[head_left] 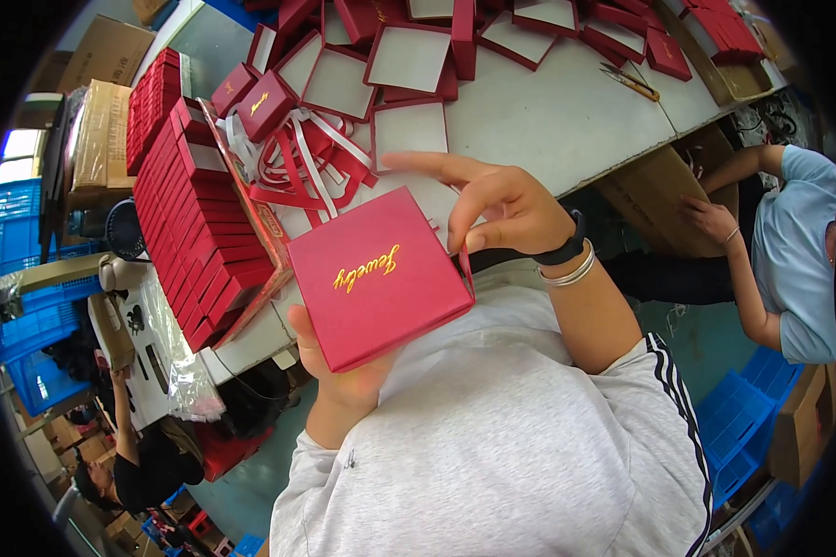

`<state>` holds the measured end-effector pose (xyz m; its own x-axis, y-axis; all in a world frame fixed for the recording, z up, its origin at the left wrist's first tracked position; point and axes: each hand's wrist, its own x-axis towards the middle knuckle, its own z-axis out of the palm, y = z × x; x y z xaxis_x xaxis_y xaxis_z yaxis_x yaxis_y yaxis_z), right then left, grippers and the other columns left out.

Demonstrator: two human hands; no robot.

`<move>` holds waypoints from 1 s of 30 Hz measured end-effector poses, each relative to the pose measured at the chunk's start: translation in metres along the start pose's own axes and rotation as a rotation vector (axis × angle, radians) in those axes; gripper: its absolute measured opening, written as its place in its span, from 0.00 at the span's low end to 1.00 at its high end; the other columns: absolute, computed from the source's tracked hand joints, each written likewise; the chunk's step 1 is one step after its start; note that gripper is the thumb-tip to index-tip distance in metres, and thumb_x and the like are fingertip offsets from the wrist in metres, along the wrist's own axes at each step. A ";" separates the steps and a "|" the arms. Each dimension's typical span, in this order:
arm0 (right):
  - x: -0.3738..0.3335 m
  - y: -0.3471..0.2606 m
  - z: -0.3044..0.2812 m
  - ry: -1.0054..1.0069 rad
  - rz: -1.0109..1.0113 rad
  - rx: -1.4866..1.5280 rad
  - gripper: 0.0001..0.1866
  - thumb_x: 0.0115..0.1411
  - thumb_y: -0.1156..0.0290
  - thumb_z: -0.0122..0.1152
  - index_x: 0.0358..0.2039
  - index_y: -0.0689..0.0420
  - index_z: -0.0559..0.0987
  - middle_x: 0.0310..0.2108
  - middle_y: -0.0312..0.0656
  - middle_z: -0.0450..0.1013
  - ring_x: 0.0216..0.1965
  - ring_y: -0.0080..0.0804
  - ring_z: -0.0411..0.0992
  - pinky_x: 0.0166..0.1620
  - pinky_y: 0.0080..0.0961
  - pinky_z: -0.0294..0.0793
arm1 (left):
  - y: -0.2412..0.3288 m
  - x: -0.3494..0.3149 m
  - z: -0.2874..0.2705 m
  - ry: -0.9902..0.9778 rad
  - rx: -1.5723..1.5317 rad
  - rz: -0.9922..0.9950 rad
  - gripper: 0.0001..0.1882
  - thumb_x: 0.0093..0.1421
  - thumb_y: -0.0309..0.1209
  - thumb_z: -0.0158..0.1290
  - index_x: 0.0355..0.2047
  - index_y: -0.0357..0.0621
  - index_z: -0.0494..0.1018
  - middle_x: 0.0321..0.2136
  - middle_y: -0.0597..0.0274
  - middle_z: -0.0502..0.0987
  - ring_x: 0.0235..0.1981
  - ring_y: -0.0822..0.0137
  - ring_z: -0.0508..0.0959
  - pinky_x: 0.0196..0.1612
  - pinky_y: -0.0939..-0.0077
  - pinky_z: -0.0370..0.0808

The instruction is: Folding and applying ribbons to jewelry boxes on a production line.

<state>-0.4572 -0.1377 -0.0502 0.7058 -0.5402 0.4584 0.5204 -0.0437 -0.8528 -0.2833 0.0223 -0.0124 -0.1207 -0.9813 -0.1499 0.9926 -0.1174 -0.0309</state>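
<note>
Left hand (pixel 339 367): under the flat square red cardboard box with gold script on its lid (pixel 378 276), palm cupped beneath it, thumb up against the near left edge; fingers hidden below the box.
Right hand (pixel 503 206): at the box's far right corner, thumb and bent fingers pinched on that edge, index finger stretched out straight toward the left; black wristband and silver bangles (pixel 567 260) on the wrist.
Box position: held tilted above the lap and the grey-white shirt (pixel 492 436), just off the near edge of the white worktable (pixel 567 121), lid closed.
On the table, just beyond the box: tangle of red and white ribbon strips (pixel 297 158).
On the table, left: long stack of closed red boxes set on edge (pixel 200 241).
On the table, far side: open red trays with white lining (pixel 409 58), spread in rows.
At right: another person in a light blue top (pixel 794 251), hand at a brown carton (pixel 650 200).
</note>
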 end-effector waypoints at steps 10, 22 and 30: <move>-0.001 -0.018 0.003 -0.008 -0.040 -0.408 0.06 0.46 0.68 0.67 0.23 0.56 0.80 0.48 0.55 0.69 0.48 0.42 0.68 0.48 0.30 0.66 | 0.000 0.016 0.003 -0.052 -0.082 0.101 0.38 0.55 0.49 0.54 0.60 0.46 0.54 0.58 0.54 0.60 0.59 0.57 0.60 0.60 0.52 0.58; -0.006 -0.016 0.047 0.219 0.029 -0.602 0.06 0.47 0.70 0.66 0.26 0.55 0.81 0.49 0.43 0.69 0.49 0.38 0.64 0.47 0.30 0.67 | -0.014 0.020 -0.009 0.129 0.850 0.708 0.31 0.61 0.56 0.39 0.55 0.47 0.60 0.51 0.64 0.67 0.51 0.69 0.68 0.54 0.67 0.65; -0.006 -0.021 0.058 0.342 0.053 -0.633 0.06 0.47 0.70 0.66 0.26 0.55 0.81 0.47 0.43 0.71 0.47 0.39 0.65 0.47 0.31 0.66 | -0.032 0.026 -0.012 -0.077 1.036 0.703 0.31 0.57 0.44 0.54 0.56 0.47 0.57 0.51 0.65 0.66 0.54 0.64 0.65 0.57 0.64 0.61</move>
<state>-0.4444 -0.0851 -0.0208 0.4780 -0.7836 0.3967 0.0386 -0.4325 -0.9008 -0.3184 0.0027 -0.0269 0.4045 -0.8825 0.2400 0.3895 0.4037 0.8279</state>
